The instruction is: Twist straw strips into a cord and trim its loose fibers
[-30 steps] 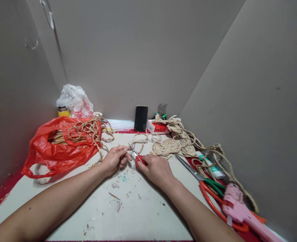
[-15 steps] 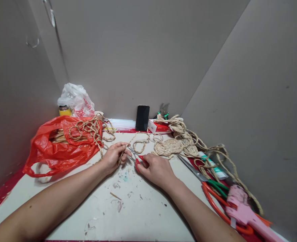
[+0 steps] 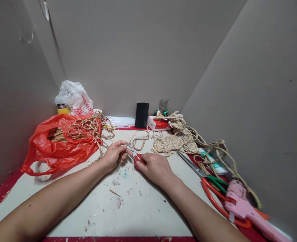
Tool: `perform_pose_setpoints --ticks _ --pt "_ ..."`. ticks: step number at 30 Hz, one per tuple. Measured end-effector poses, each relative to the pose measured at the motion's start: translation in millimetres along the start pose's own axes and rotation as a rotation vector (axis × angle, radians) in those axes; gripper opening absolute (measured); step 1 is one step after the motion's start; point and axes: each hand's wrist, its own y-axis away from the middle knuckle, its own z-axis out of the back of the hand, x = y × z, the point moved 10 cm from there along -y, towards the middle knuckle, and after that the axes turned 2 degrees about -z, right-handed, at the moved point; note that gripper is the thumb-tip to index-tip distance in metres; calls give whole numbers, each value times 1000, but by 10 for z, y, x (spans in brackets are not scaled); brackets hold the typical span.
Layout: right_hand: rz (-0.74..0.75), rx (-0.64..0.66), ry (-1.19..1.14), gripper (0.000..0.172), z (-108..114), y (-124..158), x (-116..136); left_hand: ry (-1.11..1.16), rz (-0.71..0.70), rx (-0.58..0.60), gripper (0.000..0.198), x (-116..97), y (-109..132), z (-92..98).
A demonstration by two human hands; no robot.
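My left hand (image 3: 116,155) is closed, thumb and fingers pinching a thin braided straw rope (image 3: 137,144) whose loop lies on the board just beyond. In my right hand (image 3: 156,167) are small red-handled scissors (image 3: 139,160), with fingers around the grips. Their metal blades point up and left to my left fingertips, where they meet the rope. Whether the blades have gone through it, I cannot make out. More of the thin rope drapes over the red plastic bag (image 3: 70,156) at left. A flat coil of braided rope (image 3: 167,144) lies beyond my right hand.
A black phone (image 3: 141,115) leans on the back wall beside a red-and-white box (image 3: 159,124). On the right lie large orange-and-green-handled shears (image 3: 192,164), a green-and-white tube (image 3: 213,162) and a pink glue gun (image 3: 241,205). Scraps litter the white board (image 3: 138,218).
The scissor blades have come closer together at my left fingertips. My hands stay nearly in place, and the whole view has shifted slightly.
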Motion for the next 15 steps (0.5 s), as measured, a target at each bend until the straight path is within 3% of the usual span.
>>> perform_pose_setpoints --ticks 15 --pt "-49 -48 10 27 33 11 -25 -7 -32 1 25 -26 0 -4"
